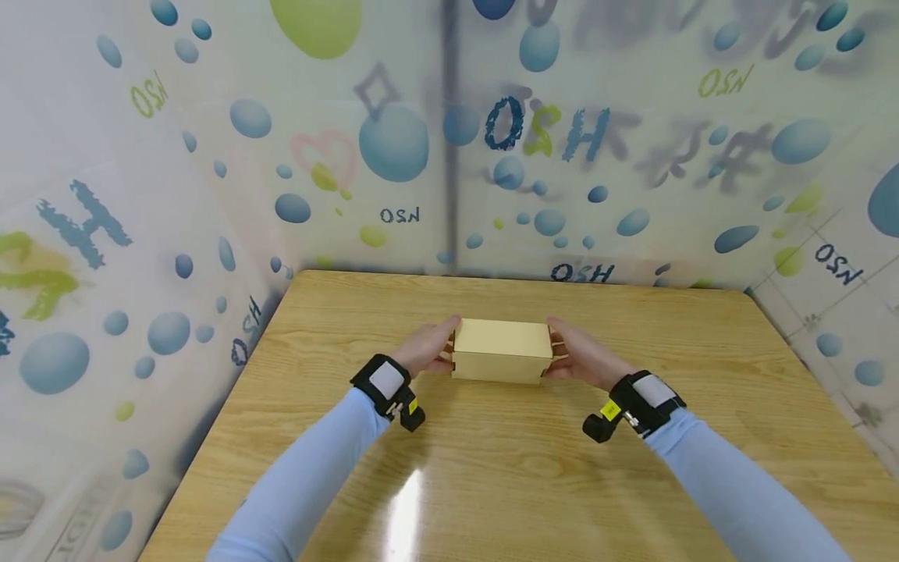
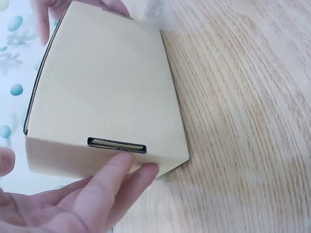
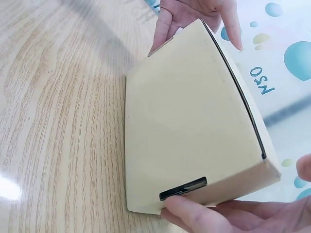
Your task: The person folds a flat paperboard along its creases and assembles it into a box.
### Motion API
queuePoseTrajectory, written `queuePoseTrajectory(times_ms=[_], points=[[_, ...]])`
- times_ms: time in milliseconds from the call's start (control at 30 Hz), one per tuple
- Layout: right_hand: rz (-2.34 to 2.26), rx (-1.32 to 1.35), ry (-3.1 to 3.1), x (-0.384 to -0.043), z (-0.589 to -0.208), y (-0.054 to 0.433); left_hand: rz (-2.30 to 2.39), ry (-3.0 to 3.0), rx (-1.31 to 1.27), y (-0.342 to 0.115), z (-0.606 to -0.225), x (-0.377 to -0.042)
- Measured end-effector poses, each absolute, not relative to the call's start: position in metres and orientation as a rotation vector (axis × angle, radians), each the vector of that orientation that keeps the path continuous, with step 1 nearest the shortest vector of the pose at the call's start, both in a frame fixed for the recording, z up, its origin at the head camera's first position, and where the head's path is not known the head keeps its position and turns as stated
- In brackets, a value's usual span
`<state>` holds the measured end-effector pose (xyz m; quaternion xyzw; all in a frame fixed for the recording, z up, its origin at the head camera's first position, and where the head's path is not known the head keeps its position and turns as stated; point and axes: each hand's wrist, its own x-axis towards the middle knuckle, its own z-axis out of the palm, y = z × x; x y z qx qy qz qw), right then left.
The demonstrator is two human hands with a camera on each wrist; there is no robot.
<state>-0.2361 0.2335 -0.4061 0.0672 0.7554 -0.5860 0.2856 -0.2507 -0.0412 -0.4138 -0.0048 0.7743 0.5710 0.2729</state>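
A pale tan cardboard box (image 1: 502, 341) with its lid closed sits on the wooden table, its long side facing me. At its left end is my left hand (image 1: 427, 348), fingers fairly straight along the end wall. In the left wrist view, fingertips (image 2: 118, 162) touch just beside a dark slot (image 2: 116, 145) at the box's edge, while the thumb stands apart from the cardboard. My right hand (image 1: 581, 353) mirrors this at the right end. Its fingertips (image 3: 177, 204) touch near a similar slot (image 3: 183, 188), and the thumb is off the box there too.
The wooden table (image 1: 492, 468) extends around the box on all sides. Behind it rises a pale wall covering (image 1: 421, 226) printed with blue and green bubbles and letters, which continues down the left and right. Both wrists wear black straps with small cameras (image 1: 412, 416).
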Motion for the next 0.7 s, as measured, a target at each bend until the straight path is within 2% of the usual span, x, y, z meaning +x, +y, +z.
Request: queuePoseTrajectory(times_ms=[700], points=[[-1.8,0.138,2.138,-0.223,-0.406,0.23,1.928,2.063,0.033,-0.029,-0.42,-0.243]])
